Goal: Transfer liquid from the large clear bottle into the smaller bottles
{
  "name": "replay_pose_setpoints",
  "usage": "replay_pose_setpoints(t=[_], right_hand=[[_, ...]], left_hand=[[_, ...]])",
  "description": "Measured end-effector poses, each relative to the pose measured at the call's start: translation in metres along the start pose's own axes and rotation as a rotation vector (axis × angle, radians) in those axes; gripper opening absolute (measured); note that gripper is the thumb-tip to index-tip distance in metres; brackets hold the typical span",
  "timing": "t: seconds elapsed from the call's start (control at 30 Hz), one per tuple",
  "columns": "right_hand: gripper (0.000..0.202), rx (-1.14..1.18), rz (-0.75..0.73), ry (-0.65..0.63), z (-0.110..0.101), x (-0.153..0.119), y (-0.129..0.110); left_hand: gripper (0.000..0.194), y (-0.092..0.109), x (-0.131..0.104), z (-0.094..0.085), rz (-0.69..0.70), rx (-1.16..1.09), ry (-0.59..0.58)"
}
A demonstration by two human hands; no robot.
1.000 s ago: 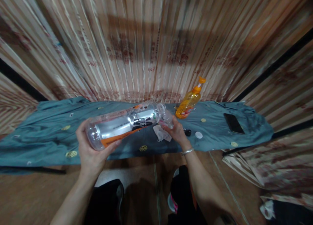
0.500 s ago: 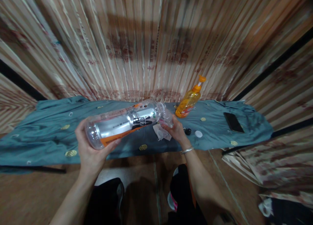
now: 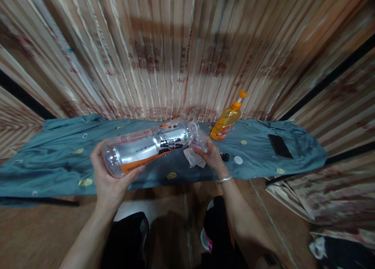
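A large clear plastic bottle [image 3: 143,148] with a silver and orange label lies nearly level above the cloth, its neck to the right. My left hand [image 3: 109,187] is wrapped around its base. At the neck, my right hand [image 3: 213,155] grips a smaller clear plastic bottle [image 3: 202,139], partly covered by the fingers. The two mouths meet or nearly meet; whether they touch I cannot tell. Below the right hand lies a crumpled whitish plastic wrapper [image 3: 195,159]. A black cap [image 3: 225,157] and a white round cap [image 3: 238,159] rest just right of that hand.
An orange pump bottle [image 3: 225,122] of yellow liquid stands at the back of the bench. A dark phone [image 3: 280,146] lies farther right. The bench has a blue-green patterned cloth [image 3: 58,155]. Curtains [image 3: 164,66] hang close behind, and black poles [image 3: 328,77] flank both sides.
Almost nothing differs. Both hands and the two bottles hold the same position, apart from a very slight shift of the view.
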State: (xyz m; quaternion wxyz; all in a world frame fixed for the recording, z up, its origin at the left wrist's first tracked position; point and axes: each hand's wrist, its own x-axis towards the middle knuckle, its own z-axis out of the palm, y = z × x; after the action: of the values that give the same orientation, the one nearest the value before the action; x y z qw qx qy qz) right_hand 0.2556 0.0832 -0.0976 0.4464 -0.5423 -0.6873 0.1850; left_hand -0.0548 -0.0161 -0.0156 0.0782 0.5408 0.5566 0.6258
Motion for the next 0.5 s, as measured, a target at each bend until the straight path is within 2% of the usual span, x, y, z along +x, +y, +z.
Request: replay_pose_setpoints(t=[0.17, 0.37, 0.5], right_hand=[[0.051, -0.013, 0.006, 0.001, 0.0005, -0.0003, 0.0007], [0.049, -0.014, 0.002, 0.005, 0.0009, -0.0007, 0.0018], [0.051, -0.008, 0.002, 0.004, 0.0010, -0.0004, 0.0021]], left_hand=[[0.099, 0.0003, -0.0007, -0.0015, 0.003, 0.014, -0.017], [0.108, 0.0036, -0.0001, 0.0011, -0.016, -0.011, 0.017], [0.106, 0.0034, -0.0002, 0.0025, -0.001, -0.021, 0.032]])
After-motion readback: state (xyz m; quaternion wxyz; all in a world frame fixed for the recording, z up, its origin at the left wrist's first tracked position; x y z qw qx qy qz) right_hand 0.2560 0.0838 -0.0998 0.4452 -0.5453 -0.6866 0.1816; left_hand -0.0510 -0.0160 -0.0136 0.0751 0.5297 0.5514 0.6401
